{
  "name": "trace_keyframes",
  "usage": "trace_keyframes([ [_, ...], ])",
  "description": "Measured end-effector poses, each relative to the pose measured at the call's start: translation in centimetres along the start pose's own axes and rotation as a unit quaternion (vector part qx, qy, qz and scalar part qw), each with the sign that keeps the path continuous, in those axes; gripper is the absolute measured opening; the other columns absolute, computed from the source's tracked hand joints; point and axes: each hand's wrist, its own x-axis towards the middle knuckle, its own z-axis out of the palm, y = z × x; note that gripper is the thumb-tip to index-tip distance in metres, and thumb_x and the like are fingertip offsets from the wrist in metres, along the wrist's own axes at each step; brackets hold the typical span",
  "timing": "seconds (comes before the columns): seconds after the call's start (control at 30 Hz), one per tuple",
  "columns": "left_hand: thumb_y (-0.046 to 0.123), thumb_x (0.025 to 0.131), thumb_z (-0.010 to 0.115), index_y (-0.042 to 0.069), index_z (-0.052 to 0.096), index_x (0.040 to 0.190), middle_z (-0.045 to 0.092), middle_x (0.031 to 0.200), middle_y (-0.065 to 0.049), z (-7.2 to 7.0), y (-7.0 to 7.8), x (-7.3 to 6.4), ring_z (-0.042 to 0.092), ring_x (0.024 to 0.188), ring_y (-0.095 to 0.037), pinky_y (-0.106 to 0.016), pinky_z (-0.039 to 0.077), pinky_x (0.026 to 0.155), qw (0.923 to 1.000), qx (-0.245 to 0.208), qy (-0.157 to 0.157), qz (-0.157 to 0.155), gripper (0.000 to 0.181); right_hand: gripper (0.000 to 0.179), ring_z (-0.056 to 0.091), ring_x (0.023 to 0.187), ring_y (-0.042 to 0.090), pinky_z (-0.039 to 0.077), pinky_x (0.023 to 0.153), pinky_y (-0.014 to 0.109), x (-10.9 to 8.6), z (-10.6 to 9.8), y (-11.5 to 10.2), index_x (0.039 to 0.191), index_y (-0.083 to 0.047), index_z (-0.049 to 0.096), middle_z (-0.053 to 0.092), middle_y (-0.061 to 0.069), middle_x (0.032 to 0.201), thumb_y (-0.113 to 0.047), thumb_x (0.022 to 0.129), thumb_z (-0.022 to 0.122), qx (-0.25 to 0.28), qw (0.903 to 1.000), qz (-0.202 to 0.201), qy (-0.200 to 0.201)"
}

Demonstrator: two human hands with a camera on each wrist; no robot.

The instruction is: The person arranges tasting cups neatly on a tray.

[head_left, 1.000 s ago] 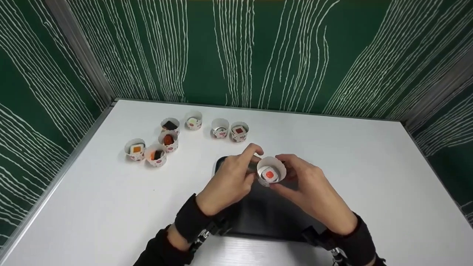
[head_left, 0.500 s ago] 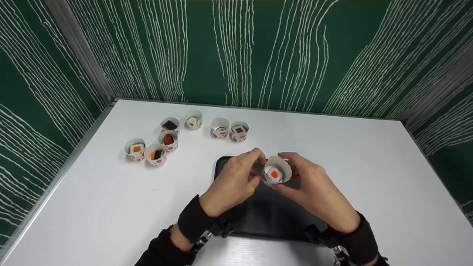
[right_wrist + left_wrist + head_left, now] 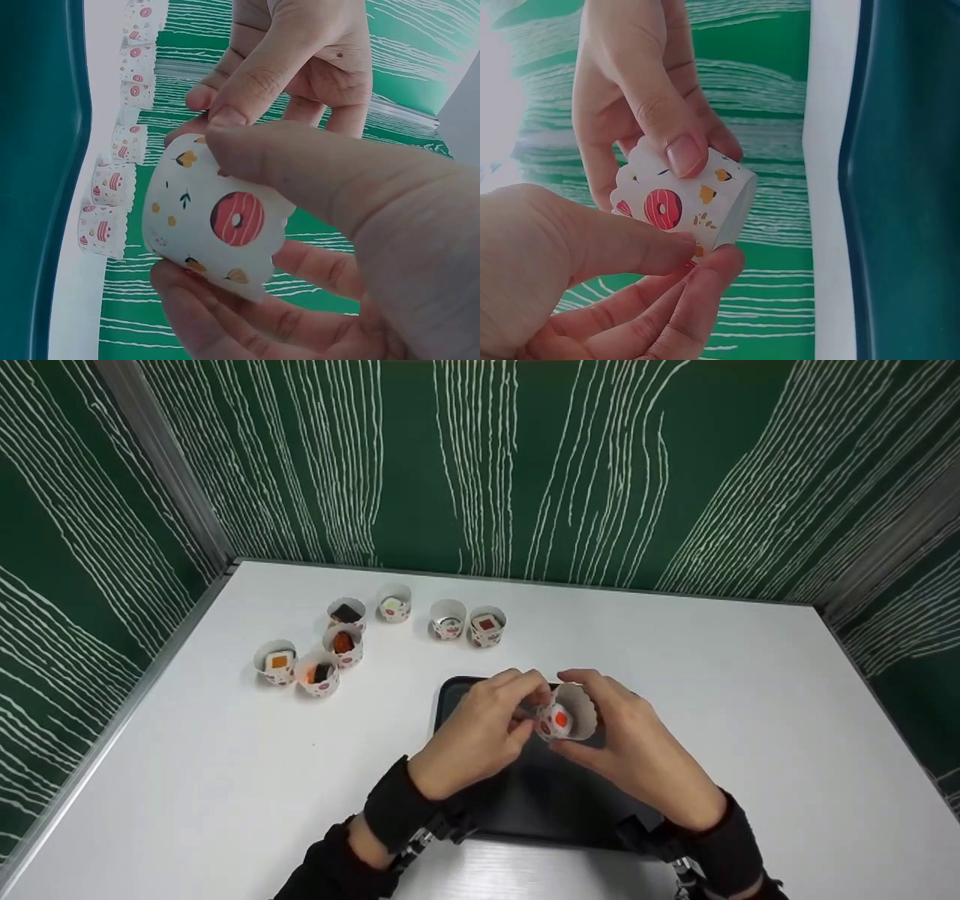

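Both hands hold one paper baking cup (image 3: 582, 714) above a black tray (image 3: 559, 802). Its white wall has printed doughnuts, clear in the left wrist view on the cup (image 3: 705, 196). Inside sits a small white sushi-like piece (image 3: 562, 721) with an orange centre. My left hand (image 3: 487, 724) pinches the cup's left side between thumb and fingers. My right hand (image 3: 634, 735) grips the opposite side, thumb in front and fingers behind. In the right wrist view the right thumb presses the printed wall of the cup (image 3: 187, 217), and the left thumb lies close to it.
Several similar cups stand at the back left of the white table (image 3: 225, 780), among them a cup (image 3: 487, 628) with a red-centred piece and a cup (image 3: 276, 662) with an orange-centred one. A green, white-lined wall (image 3: 405, 457) rises behind.
The cup has shifted slightly right and tilted, with the piece inside now toward its left side. My left fingers have curled down onto the cup; the right hand has barely moved.
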Motion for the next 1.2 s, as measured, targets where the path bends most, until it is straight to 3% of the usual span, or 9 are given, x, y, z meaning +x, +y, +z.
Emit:
trace_keyframes([
  [0.3,-0.006,0.094,0.074,0.005,0.072,0.109,0.075,0.105,-0.009,-0.3,-0.2,0.1,0.076,0.098,-0.018,-0.015,0.059,0.082,0.9996,-0.026,-0.013,-0.005,0.018,0.068,0.061,0.088,0.014,0.052,0.068,0.025,0.3,0.2,0.1,0.145,-0.018,0.059,0.068,0.005,0.108,-0.018,0.086,0.092,-0.016,0.9998,-0.001,-0.011],
  [0.53,0.0,0.096,0.074,0.006,0.078,0.109,0.08,0.105,-0.006,-0.6,-0.3,0.1,0.076,0.096,-0.016,-0.026,0.061,0.086,0.9998,0.0,-0.02,-0.002,0.015,0.052,0.061,0.085,0.015,0.052,0.065,0.024,0.2,0.3,0.2,0.132,-0.023,0.064,0.065,0.007,0.109,-0.019,0.087,0.091,-0.014,0.9996,0.012,-0.019],
  [0.77,0.004,0.097,0.075,0.006,0.08,0.11,0.081,0.105,-0.006,-1.2,-0.4,0.1,0.076,0.096,-0.016,-0.032,0.063,0.088,0.9994,0.006,-0.033,-0.002,0.014,0.051,0.062,0.085,0.015,0.054,0.065,0.024,0.2,0.5,0.2,0.131,-0.021,0.064,0.064,0.008,0.11,-0.019,0.087,0.09,-0.014,0.9993,0.019,-0.029],
  [1.2,0.009,0.098,0.075,0.008,0.079,0.112,0.081,0.104,-0.005,-4.8,-0.8,-0.4,0.076,0.093,-0.017,-0.039,0.063,0.085,0.9992,0.016,-0.004,-0.036,0.015,0.051,0.065,0.089,0.016,0.056,0.068,0.025,0.4,0.9,0.4,0.132,-0.02,0.064,0.065,0.009,0.109,-0.021,0.088,0.09,-0.025,0.9982,0.037,-0.04],
])
